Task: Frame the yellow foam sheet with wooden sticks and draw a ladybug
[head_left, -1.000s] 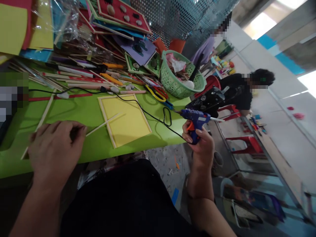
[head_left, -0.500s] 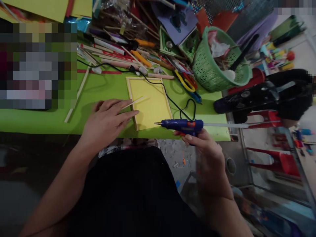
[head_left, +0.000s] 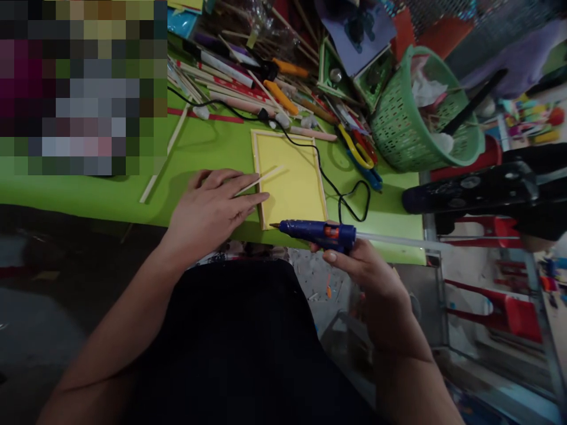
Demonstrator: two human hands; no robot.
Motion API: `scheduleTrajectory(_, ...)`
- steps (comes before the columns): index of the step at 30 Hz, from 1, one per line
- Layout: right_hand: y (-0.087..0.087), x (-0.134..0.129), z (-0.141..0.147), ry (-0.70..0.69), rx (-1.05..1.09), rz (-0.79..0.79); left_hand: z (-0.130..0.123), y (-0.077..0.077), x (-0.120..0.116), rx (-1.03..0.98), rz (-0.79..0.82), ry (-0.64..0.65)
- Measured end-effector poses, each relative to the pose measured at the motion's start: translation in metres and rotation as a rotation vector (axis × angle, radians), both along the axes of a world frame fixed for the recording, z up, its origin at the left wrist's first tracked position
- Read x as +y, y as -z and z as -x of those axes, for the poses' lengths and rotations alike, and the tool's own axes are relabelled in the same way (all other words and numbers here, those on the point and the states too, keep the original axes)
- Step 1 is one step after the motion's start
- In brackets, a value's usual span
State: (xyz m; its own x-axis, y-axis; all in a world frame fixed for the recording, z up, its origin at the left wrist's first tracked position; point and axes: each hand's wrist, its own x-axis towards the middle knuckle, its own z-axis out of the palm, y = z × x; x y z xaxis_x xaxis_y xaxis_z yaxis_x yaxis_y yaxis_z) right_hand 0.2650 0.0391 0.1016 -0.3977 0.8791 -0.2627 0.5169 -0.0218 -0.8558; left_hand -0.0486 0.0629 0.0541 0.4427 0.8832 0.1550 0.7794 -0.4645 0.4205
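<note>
Nearest is the wearer's dark clothing (head_left: 248, 342), with a bare forearm reaching forward on either side of it. The right hand (head_left: 365, 262) is closed around the handle of a blue glue gun (head_left: 316, 231), a pale glue stick (head_left: 398, 241) jutting from its rear; the nozzle points left, at the near left corner of a yellow sheet (head_left: 295, 192) edged with thin wooden strips. Whether the nozzle touches that corner cannot be told. The left hand (head_left: 217, 203) is palm down at the sheet's left edge, fingers stretched out and slightly parted — a thin stick (head_left: 268, 176) shows between them and reaches over the yellow, though how firmly it is gripped cannot be told. The sheet lies on the green table (head_left: 390, 221), near its front edge. Left of the hand is a longer wooden strip (head_left: 163, 154), lying aslant. A black cord (head_left: 287, 140) crosses the sheet's far part and loops on its right. Beyond lie small stones (head_left: 201, 112), yellow-handled scissors (head_left: 357, 149) and an orange-handled tool (head_left: 281, 97) beside a heap of sticks and pens (head_left: 225, 68). Right of the heap stands a green basket (head_left: 396, 133) holding crumpled scraps — and behind it is some orange material (head_left: 452, 41).
</note>
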Motion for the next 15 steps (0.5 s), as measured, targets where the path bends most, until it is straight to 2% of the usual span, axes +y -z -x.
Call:
scheduleTrajectory(8,-0.0018,-0.0014,0.0021,0.042,-0.071,0.055,0.0003,0.0098,0.0016,0.006,-0.096,0.008)
scheduleTrajectory(15,-0.002,-0.0027,0.0015,0.021,-0.128,0.024,0.0023,0.0075,0.0015,0.008,-0.083,0.024)
